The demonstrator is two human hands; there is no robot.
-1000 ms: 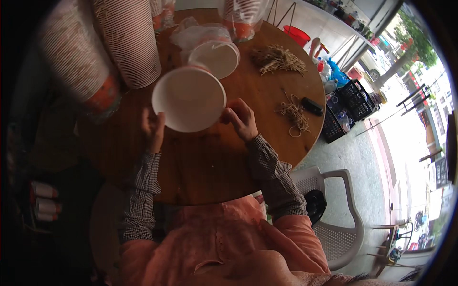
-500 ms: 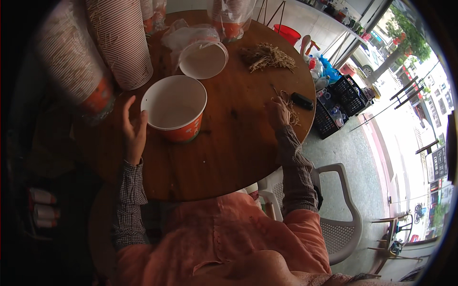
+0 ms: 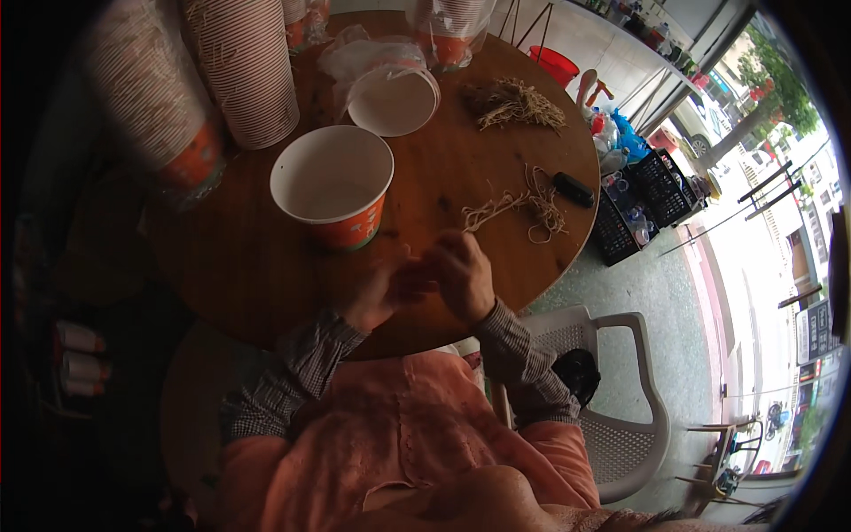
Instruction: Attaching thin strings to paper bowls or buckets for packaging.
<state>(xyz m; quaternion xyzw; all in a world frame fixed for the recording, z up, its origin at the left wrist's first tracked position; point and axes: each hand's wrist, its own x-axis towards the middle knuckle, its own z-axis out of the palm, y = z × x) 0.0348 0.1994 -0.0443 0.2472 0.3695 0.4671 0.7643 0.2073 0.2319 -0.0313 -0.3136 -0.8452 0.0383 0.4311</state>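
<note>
My right hand [image 3: 463,273] is at the front of the round table with its fingers curled; whether anything is pinched in them cannot be made out. My left hand [image 3: 387,290] is beside it, its fingers smeared by motion and meeting the right hand's. Just behind the hands stands a large white and orange paper bucket [image 3: 333,176], upright, with bare white walls inside. A few straw-coloured strands [image 3: 542,209] lie loosely on the wood to the right, one tuft trailing toward my right fingertips.
A thicker bundle of strands [image 3: 514,105] and a black oblong object [image 3: 573,190] lie on the wooden table [image 3: 239,301]. Behind the bucket are white paper lids or tubs [image 3: 393,100] in clear plastic. Tall cup stacks [image 3: 244,75] line the left. A white chair [image 3: 651,381] stands right.
My right hand has come away from the strands toward the table's front middle. My left hand has left the bucket's side and moved right to meet it. The view has shifted slightly.
</note>
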